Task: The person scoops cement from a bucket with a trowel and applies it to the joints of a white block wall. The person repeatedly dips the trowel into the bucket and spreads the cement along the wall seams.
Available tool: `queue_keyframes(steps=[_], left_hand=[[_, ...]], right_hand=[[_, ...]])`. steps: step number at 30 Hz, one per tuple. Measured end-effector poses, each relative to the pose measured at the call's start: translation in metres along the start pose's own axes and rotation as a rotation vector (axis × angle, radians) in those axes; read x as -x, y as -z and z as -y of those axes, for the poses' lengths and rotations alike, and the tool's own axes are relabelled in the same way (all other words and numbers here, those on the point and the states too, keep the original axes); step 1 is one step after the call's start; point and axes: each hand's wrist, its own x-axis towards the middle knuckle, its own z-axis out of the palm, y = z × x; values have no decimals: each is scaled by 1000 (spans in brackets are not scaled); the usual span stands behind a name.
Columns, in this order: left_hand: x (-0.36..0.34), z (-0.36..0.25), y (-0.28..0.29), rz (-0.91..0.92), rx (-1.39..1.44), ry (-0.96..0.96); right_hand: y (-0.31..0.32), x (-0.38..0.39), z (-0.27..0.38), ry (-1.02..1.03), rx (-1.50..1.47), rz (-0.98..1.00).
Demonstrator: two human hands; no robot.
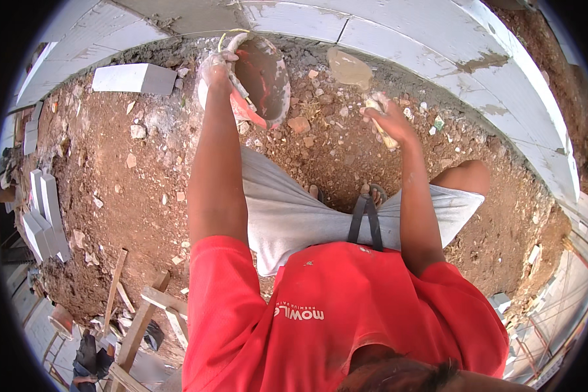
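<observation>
My left hand [217, 68] is closed on the rim of a tilted, mortar-smeared bucket [276, 85] with red showing through, grey mix inside and a cord at its top. My right hand [389, 117] grips the pale handle of a trowel [350, 68], whose blade is coated in wet mortar and lies close to the foot of a pale block wall [294, 19]. Grey mortar runs along that wall's base.
A white block [130, 78] lies left of the bucket, and more blocks [49, 215] lie at the far left. Timber pieces [137, 326] and dark cloth [87, 359] are at lower left. Rubble-strewn soil [150, 183] surrounds my feet. The wall curves down the right side.
</observation>
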Motion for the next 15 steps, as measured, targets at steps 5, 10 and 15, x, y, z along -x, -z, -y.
queue_keyframes(steps=[5, 10, 15], left_hand=[[-10, 1, -17, 56, 151, -28], [-25, 4, -8, 87, 113, 26], [-22, -4, -5, 95, 226, 42]], right_hand=[[26, -53, 14, -18, 103, -133], [83, -66, 72, -107, -108, 99], [136, -63, 85, -74, -86, 34]])
